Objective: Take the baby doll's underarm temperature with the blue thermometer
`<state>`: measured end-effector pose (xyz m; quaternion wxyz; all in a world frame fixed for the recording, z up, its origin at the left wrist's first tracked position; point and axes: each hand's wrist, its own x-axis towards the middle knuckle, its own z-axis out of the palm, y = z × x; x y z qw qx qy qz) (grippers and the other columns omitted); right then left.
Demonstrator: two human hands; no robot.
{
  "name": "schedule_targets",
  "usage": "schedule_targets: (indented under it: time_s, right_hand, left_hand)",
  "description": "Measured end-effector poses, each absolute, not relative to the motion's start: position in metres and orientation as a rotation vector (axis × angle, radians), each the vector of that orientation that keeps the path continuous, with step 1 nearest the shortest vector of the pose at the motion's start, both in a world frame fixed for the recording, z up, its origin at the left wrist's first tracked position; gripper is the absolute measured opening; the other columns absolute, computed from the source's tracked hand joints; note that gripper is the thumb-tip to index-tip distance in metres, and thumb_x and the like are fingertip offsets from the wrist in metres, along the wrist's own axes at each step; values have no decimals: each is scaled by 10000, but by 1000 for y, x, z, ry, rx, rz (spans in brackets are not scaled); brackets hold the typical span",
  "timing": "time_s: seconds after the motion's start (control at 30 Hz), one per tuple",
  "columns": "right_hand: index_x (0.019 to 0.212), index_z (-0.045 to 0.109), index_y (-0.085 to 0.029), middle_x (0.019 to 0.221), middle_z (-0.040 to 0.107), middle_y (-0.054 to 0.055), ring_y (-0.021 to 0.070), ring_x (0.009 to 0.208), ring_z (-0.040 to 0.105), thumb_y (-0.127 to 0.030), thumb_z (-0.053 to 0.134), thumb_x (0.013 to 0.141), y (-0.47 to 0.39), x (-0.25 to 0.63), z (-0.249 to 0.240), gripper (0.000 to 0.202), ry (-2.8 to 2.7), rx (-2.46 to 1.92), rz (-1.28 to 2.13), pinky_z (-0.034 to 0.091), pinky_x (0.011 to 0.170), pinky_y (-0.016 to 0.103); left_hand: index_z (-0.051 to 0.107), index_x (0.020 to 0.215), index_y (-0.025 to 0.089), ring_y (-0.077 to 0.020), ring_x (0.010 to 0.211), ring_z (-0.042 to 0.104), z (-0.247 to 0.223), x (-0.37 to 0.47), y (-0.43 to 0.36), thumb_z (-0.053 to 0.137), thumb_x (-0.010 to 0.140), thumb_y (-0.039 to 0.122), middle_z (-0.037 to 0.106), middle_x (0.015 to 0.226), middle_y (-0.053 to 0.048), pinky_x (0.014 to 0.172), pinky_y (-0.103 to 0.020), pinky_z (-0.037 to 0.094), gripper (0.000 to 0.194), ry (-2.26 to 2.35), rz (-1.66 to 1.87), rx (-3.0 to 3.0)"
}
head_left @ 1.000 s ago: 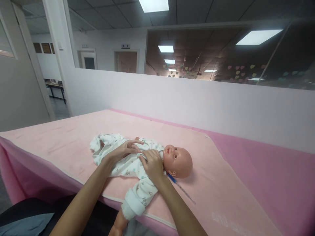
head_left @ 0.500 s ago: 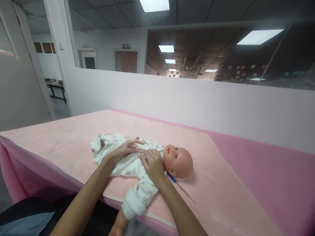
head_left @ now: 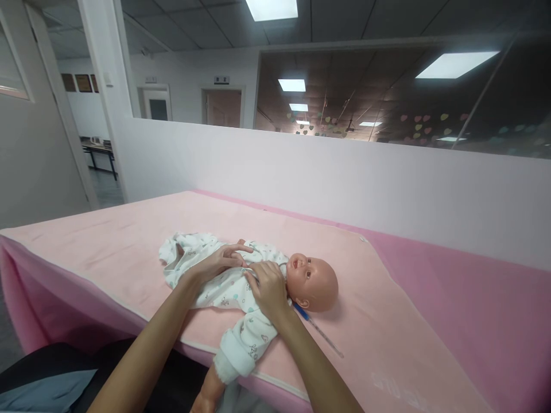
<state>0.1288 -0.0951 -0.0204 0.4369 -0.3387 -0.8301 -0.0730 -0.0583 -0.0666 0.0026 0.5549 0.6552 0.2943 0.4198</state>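
A bald baby doll (head_left: 316, 284) lies on its back with its head to the right. It wears a white printed baby garment (head_left: 226, 292). My left hand (head_left: 219, 261) is over the doll's belly, one finger stretched out and the others bent at the cloth. Closer to the collar, my right hand (head_left: 269, 284) has its fingers curled down onto the chest part of the garment. The fingertips of both hands nearly meet at the garment's front, and what they pinch there is partly hidden. Beside the doll's neck, near my right wrist, lies a thin clear thermometer-like stick with a blue end (head_left: 302, 311).
A pink padded sheet (head_left: 387, 344) covers the table, its near edge running below my forearms. One sleeved doll arm (head_left: 243, 350) hangs over that edge. Behind the table stands a white half wall (head_left: 301, 178) with glass above. A door (head_left: 38, 132) is at the left.
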Motion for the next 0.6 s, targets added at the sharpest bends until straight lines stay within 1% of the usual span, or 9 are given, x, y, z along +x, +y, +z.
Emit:
schedule_targets:
  time_s: [0.23, 0.6]
  right_hand:
    - [831, 584, -204, 790, 626, 36, 169, 751, 521, -324, 426, 889, -95, 129, -21, 206, -2071, -841, -198, 343, 704, 296]
    - [820, 586, -209, 780, 628, 32, 166, 742, 526, -340, 418, 894, -94, 129, -21, 225, -2071, -842, -212, 349, 705, 297]
  left_hand:
    - [592, 1133, 186, -180, 800, 612, 3, -58, -67, 676, 671, 222, 695, 725, -32, 831, -296, 402, 471, 710, 999, 1554]
    - [584, 1140, 182, -167, 731, 608, 2, -58, -66, 678, 679, 235, 684, 725, -37, 732, -270, 426, 474, 701, 982, 1533]
